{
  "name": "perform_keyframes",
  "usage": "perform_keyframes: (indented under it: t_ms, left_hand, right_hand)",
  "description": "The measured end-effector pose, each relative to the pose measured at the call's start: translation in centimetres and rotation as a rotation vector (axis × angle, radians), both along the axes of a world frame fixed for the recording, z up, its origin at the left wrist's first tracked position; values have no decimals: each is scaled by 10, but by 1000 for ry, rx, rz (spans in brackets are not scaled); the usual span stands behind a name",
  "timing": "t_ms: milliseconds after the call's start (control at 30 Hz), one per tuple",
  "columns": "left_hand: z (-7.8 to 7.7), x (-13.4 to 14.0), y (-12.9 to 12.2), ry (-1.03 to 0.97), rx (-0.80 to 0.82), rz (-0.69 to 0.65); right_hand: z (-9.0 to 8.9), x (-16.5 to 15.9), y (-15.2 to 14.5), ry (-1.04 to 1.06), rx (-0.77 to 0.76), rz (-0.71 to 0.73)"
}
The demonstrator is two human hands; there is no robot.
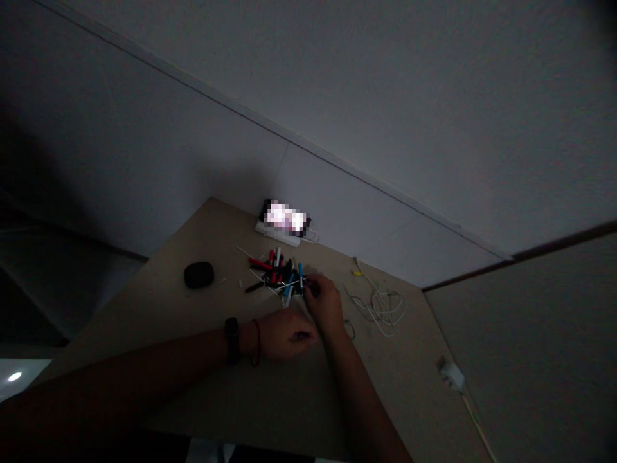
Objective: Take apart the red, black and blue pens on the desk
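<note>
A jumbled heap of pens and markers [276, 270], with red, black, white and blue parts, lies on the tabletop. At its right edge is my right hand [326, 303], fingers bent and pressed together beside a blue-capped pen [301, 273]; what they hold, if anything, is too dark to make out. Just in front of the heap, my left hand [284, 334] is curled closed, its fingertips turned toward my right wrist. Whatever lies inside that hand is hidden. A dark watch [232, 341] and a red cord bracelet [256, 342] circle my left wrist.
A lit phone [285, 218], blurred out, leans on a white block [277, 235] by the wall. A black oval case [198, 275] lies left of the heap. Tangled white cable [380, 308] is at right, with a white plug [451, 374] near the right panel. The light is dim.
</note>
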State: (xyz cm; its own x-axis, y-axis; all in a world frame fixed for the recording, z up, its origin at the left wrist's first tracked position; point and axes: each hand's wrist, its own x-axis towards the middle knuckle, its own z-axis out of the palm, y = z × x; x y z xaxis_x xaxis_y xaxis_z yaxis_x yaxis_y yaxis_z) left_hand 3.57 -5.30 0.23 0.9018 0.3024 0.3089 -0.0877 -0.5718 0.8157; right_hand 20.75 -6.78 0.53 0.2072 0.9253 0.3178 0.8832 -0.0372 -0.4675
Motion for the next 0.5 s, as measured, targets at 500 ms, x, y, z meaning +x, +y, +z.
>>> perform_keyframes:
  t_ms: [500]
  left_hand:
    - [-2, 1, -1, -21, 15, 16]
  right_hand:
    - [0, 0, -2, 116, -26, -52]
